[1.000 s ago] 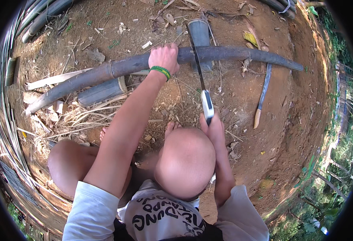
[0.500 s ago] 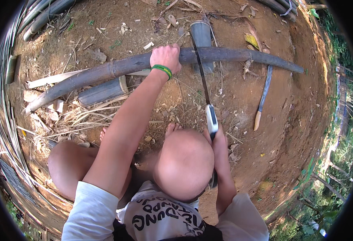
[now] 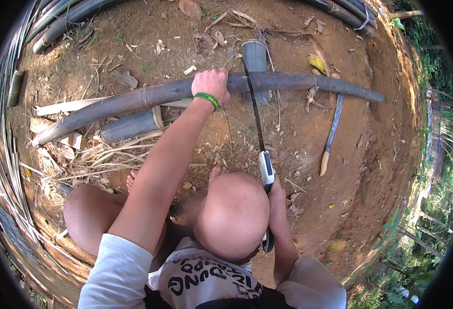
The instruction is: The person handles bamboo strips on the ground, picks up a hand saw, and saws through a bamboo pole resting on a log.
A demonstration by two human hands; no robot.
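Firmly, the left hand (image 3: 210, 84) is closed over the top of a long dark bamboo pole (image 3: 288, 81), its knuckles upward and a green band (image 3: 206, 99) around the wrist. The right hand (image 3: 277, 200) looks wrapped around the handle of a saw (image 3: 254, 110), though the right knee (image 3: 231, 213) covers part of that grip, so how the fingers sit is hard to make out. White and black casing shows at the front of the handle, and a black curved end shows lower down beside the knee. From there the thin dark blade runs up and slightly left, crossing the pole just to the right of the left hand, with its tip beyond the far side. The pole lies crosswise in front of the person, slightly bowed, its left end nearer the body than its middle. Beneath the crossing area, a short bamboo piece (image 3: 255, 55) points away from the body, and the pole passes over it. Another short bamboo piece (image 3: 128, 124) lies on the near side of the pole, left of the forearm, close to a heap of dry strips (image 3: 113, 157). On the right, a long knife (image 3: 332, 126) with a pale wooden handle lies on the brown soil (image 3: 360, 154), its tip end at the pole. A yellow leaf (image 3: 317, 63) sits beyond the pole, and farther out more poles (image 3: 66, 23) are stacked at the upper left.
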